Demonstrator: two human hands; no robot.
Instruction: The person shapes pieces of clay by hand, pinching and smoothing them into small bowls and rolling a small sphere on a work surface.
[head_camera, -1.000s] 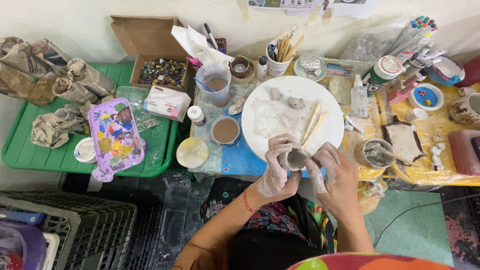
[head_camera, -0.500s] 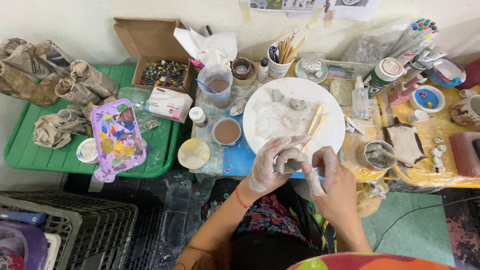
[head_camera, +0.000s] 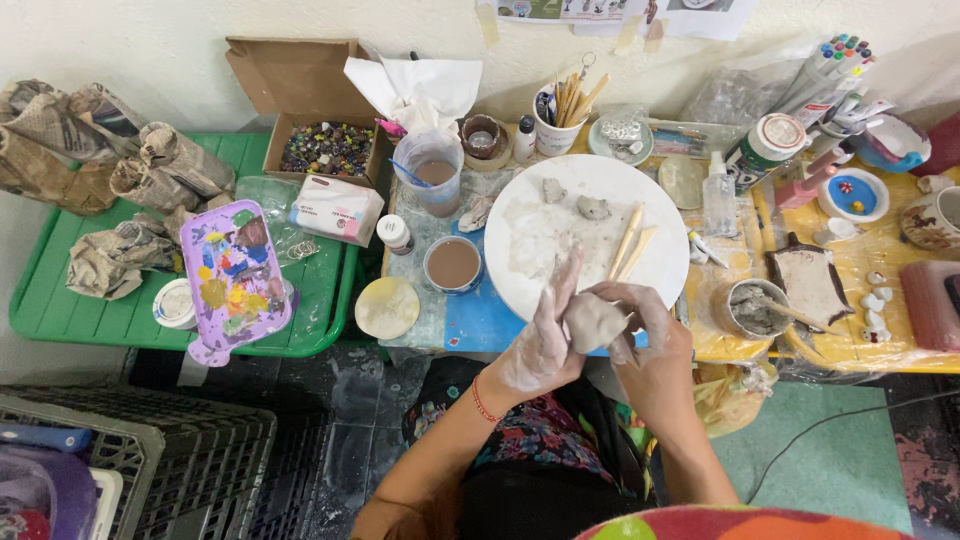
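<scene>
Grey clay lump (head_camera: 592, 322) sitting between your two hands

You are cupping a rounded, matte, wet-looking lump, pressing against it from nine and three o'clock; it is hovering at the six o'clock edge of the round white board (head_camera: 530, 255).

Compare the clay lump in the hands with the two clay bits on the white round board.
The clay lump is larger and pressed between both hands; the clay bits are small and lie loose, untouched, on the white round board. Both are grey.
</scene>
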